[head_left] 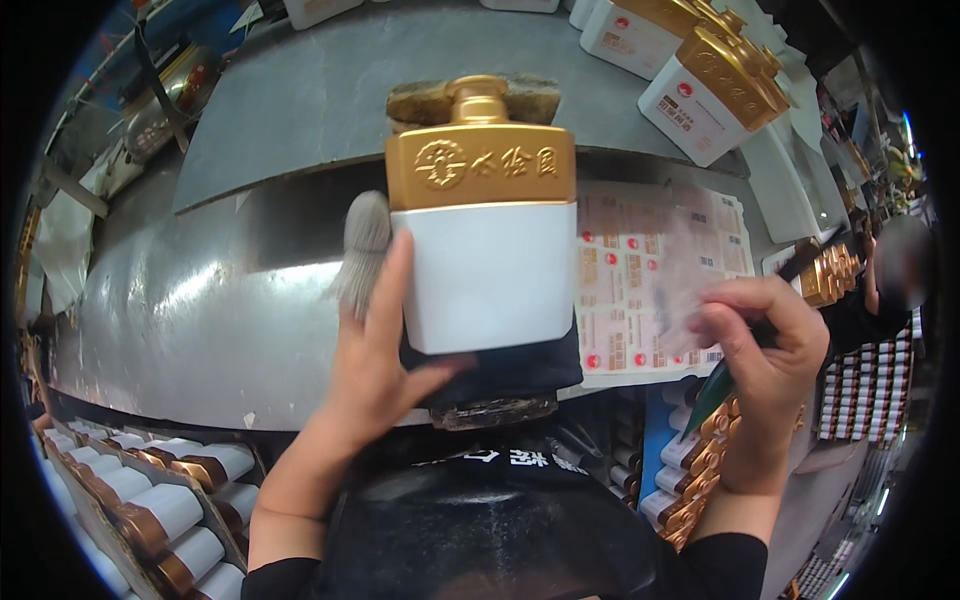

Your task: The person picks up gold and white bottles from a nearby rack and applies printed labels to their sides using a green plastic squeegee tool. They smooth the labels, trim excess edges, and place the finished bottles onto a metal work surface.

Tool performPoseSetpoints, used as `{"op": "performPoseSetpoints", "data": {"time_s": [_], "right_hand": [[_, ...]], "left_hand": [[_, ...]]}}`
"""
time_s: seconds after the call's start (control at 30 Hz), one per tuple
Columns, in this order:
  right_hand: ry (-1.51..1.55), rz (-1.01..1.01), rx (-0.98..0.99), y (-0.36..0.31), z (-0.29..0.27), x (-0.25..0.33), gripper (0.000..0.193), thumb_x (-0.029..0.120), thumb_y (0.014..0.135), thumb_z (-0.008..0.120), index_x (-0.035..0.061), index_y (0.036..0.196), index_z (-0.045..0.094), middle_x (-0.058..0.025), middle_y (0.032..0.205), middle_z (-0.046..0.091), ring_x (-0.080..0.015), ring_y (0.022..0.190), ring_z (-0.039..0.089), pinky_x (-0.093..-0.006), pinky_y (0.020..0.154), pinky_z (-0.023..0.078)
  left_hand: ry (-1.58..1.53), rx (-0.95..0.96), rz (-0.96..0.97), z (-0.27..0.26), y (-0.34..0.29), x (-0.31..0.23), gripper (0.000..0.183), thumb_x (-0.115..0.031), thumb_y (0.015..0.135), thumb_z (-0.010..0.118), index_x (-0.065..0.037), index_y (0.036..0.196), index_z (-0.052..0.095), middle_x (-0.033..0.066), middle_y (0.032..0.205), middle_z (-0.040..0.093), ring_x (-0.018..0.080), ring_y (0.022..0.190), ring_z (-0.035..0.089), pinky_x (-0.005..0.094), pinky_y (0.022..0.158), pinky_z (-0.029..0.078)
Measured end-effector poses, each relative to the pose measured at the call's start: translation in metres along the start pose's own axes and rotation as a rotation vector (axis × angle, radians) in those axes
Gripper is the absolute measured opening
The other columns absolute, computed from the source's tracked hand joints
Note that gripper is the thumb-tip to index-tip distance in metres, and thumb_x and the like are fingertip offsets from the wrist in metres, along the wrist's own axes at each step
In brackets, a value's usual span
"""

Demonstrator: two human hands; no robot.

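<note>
A flat-sided bottle (490, 275) with a white body and an embossed gold shoulder and neck lies face up in front of me. My left hand (375, 370) steadies it at its lower left, the thumb by the bottom edge. A grey knitted finger cover (366, 245) sits on one of its fingers. Over a sheet of printed labels (625, 290), my right hand (765, 330) pinches a thin, clear label (685, 290), smeared by motion. A green, pointed tool (709, 402) juts out below that palm; its kind is unclear.
Behind the bottle's neck lies a worn brown block (545, 100) on the grey metal table (280, 110). Several finished gold-and-white bottles (710, 95) stand at the back right. Racks of bottles (170, 510) fill the lower left, with more bottles (690, 470) at lower right. Another person (885, 290) is at the far right.
</note>
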State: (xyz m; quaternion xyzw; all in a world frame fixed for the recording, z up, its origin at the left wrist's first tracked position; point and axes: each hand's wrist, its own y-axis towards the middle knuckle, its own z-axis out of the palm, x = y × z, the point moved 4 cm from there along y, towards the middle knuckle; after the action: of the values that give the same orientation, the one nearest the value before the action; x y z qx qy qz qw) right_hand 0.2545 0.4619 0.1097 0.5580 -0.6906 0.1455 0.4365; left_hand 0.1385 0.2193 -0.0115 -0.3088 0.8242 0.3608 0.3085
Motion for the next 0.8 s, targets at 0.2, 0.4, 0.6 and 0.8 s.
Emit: {"op": "performPoseSetpoints", "data": {"time_s": [0.2, 0.4, 0.6, 0.8], "right_hand": [[0.407, 0.178, 0.41, 0.045, 0.075, 0.015, 0.012, 0.005, 0.087, 0.067, -0.0056, 0.093, 0.068, -0.0083, 0.079, 0.069, -0.0088, 0.067, 0.064, -0.0212, 0.059, 0.051], [-0.088, -0.083, 0.178, 0.051, 0.082, 0.004, 0.015, 0.009, 0.084, 0.072, 0.0009, 0.093, 0.064, -0.0053, 0.068, 0.064, -0.0073, 0.061, 0.061, -0.0224, 0.056, 0.048], [-0.071, 0.045, 0.028, 0.038, 0.068, -0.014, 0.041, 0.016, 0.081, 0.077, 0.0012, 0.115, 0.059, -0.0034, 0.065, 0.062, -0.0074, 0.055, 0.057, -0.022, 0.052, 0.043], [-0.207, 0.054, 0.242, 0.029, 0.088, -0.025, 0.094, 0.026, 0.07, 0.086, 0.0014, 0.146, 0.037, 0.004, 0.072, 0.051, -0.0023, 0.065, 0.046, -0.0179, 0.056, 0.038]], "left_hand": [[-0.167, 0.096, 0.005, -0.017, 0.013, 0.0, 0.1, -0.019, 0.073, 0.083, -0.003, 0.152, 0.024, 0.0175, 0.149, 0.038, 0.0346, 0.137, 0.035, 0.0448, 0.112, 0.03], [-0.334, -0.034, -0.067, 0.0, 0.035, -0.014, 0.09, -0.017, 0.082, 0.072, -0.002, 0.153, 0.019, 0.0216, 0.15, 0.033, 0.0355, 0.136, 0.032, 0.0439, 0.114, 0.023], [-0.323, -0.034, -0.123, 0.0, 0.04, -0.01, 0.091, -0.017, 0.081, 0.071, -0.003, 0.153, 0.017, 0.0203, 0.15, 0.031, 0.0331, 0.135, 0.032, 0.0431, 0.113, 0.025], [-0.257, -0.045, -0.071, 0.002, 0.048, -0.003, 0.096, -0.021, 0.08, 0.071, -0.006, 0.155, 0.014, 0.0183, 0.152, 0.029, 0.0289, 0.137, 0.036, 0.0422, 0.11, 0.037]]}}
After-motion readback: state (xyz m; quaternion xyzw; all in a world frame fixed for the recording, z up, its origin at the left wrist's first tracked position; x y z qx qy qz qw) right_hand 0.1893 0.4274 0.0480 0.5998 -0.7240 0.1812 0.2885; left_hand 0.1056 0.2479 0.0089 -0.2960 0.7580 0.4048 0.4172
